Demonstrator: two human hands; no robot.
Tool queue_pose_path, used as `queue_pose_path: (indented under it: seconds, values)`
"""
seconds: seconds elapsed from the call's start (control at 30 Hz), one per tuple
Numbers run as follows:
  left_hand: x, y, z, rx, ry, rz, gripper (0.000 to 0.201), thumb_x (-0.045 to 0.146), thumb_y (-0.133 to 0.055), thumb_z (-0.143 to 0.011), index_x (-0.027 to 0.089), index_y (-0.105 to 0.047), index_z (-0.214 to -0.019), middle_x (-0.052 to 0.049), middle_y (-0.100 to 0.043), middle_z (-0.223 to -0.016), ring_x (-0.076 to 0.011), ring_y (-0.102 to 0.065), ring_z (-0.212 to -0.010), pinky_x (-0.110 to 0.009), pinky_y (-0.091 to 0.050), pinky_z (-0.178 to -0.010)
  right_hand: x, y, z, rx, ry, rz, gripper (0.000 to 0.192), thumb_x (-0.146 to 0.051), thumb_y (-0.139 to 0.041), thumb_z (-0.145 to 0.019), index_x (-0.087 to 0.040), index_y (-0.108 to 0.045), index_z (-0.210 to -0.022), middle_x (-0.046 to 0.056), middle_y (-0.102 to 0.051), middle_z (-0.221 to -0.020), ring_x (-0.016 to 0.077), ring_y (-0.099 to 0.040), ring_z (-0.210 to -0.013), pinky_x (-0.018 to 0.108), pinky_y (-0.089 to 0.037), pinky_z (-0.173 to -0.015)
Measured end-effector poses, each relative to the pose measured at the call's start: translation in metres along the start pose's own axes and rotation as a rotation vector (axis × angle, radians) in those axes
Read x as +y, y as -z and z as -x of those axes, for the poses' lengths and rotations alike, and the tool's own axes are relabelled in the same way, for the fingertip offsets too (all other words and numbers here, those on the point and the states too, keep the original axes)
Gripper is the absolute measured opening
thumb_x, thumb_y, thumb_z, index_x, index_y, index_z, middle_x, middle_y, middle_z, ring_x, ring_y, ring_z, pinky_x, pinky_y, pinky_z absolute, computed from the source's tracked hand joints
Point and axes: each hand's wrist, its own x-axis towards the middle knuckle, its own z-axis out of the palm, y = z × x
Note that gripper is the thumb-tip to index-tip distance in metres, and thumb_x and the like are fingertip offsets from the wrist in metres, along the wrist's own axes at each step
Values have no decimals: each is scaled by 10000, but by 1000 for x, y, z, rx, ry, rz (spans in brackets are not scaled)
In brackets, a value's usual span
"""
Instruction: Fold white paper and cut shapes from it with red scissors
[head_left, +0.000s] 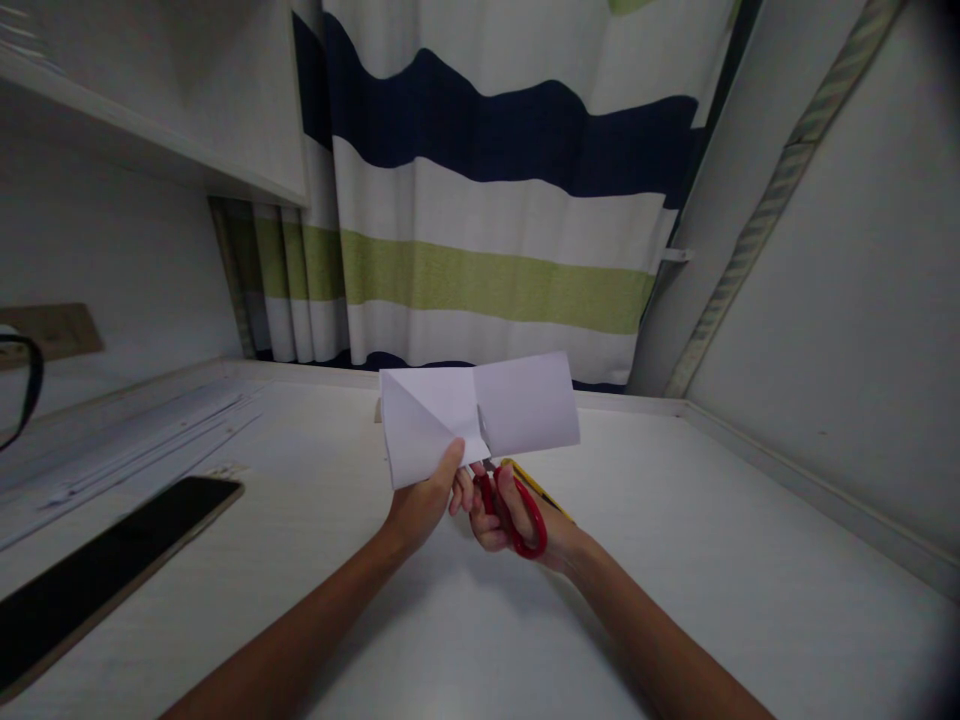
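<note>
White folded paper (480, 410) above both hands (465, 505)

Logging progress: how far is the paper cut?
Done: the folded white paper already shows diagonal creases. In hand: left hand pinches its lower edge; right hand works red-handled scissors, blades at the bottom middle. Left: most of the sheet above the blades looks uncut.

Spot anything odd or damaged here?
Nothing stands out. The left hand holds a folded white paper above the desk; the right hand works red-handled scissors into its lower edge. A dark tablet lies flat at left.
</note>
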Motion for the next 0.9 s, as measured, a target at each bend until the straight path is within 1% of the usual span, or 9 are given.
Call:
queue_pose_path:
  seconds: [0.13,0.27,0.6,0.77,0.9]
  values:
    - [-1,0,0,-8,2,7,364,373,-338,-785,128,-532,-597,49,-431,-324,-60,-342,-286,-198,-283,-362,3,3,-3,12,-2,-20,416,-553,-248,-776,-165,-380,-702,-65,-219,-522,42,-156,-426,180,-106,-400]
    - [-2,0,0,-10,4,1,364,374,-337,-785,130,-529,-596,49,-428,-324,-63,-339,-285,-203,-271,-353,4,4,-4,15,5,-31,409,-553,-283,-767,-162,-381,-699,-63,-254,-517,40,-180,-424,176,-134,-390]
    - [-2,0,0,-22,-8,-18,384,370,-318,-793,131,-529,-580,47,-428,-321,-61,-333,-282,-201,-266,-353,6,4,-2,45,30,9,393,-510,-251,-801,-162,-363,-657,-72,-241,-483,35,-199,-403,169,-151,-382]
    - [-4,0,0,-19,-23,-27,397,374,-317,-797,133,-518,-553,44,-425,-321,-59,-335,-284,-198,-275,-356,5,3,-2,66,33,31,397,-509,-265,-797,-158,-376,-648,-65,-274,-474,39,-232,-401,170,-175,-376]
    - [-3,0,0,-27,-19,-19,381,376,-319,-797,130,-531,-597,48,-428,-325,-62,-336,-281,-198,-263,-343,6,2,-1,85,37,23,389,-511,-282,-791,-160,-378,-652,-57,-306,-490,42,-264,-401,172,-214,-374]
